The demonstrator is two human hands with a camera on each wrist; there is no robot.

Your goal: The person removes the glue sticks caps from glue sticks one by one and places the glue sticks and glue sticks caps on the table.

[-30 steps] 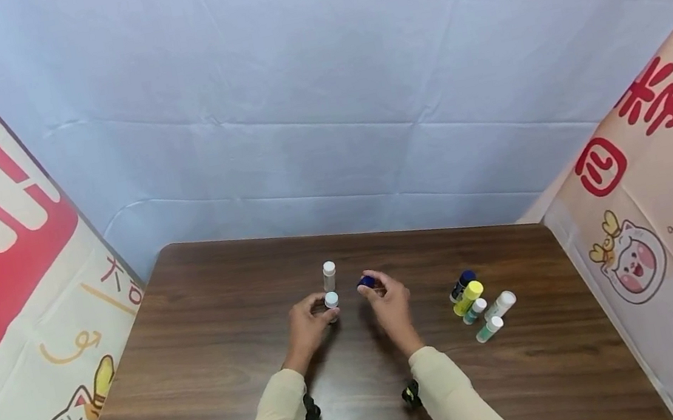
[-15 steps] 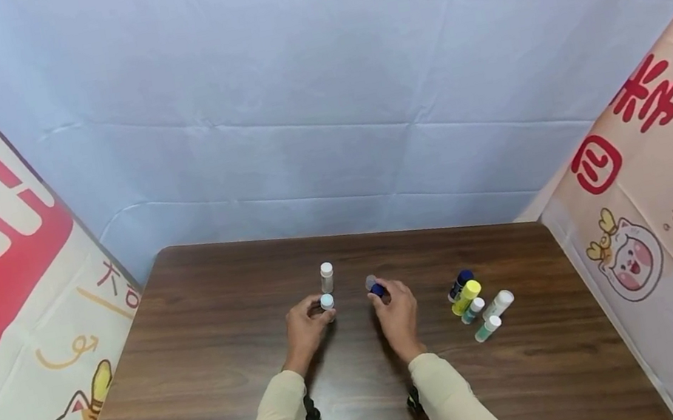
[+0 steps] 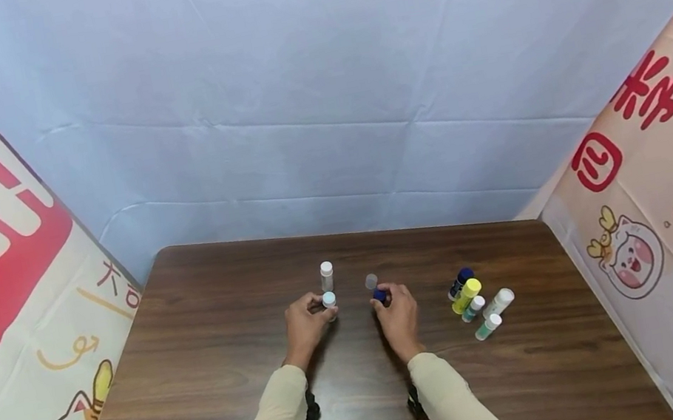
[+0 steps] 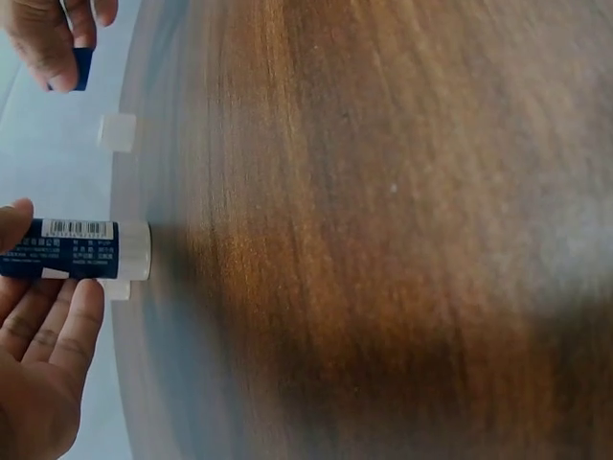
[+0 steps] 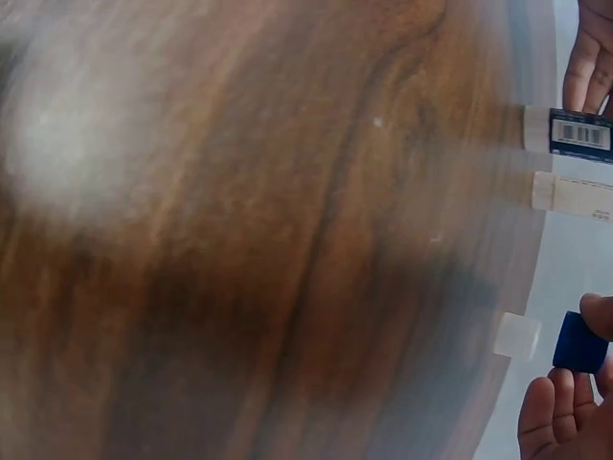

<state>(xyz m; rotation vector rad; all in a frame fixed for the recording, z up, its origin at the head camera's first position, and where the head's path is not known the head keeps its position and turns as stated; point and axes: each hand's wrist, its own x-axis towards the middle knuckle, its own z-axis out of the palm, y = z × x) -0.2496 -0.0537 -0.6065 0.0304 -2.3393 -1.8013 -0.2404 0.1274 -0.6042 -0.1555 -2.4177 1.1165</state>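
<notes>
Head view: blue cap point(image 3: 379, 295) held right of the upright blue-labelled stick point(image 4: 81, 251), tabletop point(image 3: 367, 385) between.
Left hand point(image 3: 304, 327) pinches the stick, thumb opposite fingers; right hand point(image 3: 397, 310) pinches the cap. A translucent piece point(image 3: 371, 281) sits just beyond the right fingertips, a pale tube point(image 3: 327, 277) behind the stick; the table's far edge lies farther off.

- A small translucent piece point(image 3: 372, 281), out of sight one second ago, now stands on the tabletop point(image 3: 213, 352).
- The right hand point(image 3: 397, 313) has drawn back a little toward the person, bringing the pinched blue cap point(image 3: 379, 296) along.
- Cap and piece, overlapping in the head view half a second ago, now sit apart (only just).
</notes>
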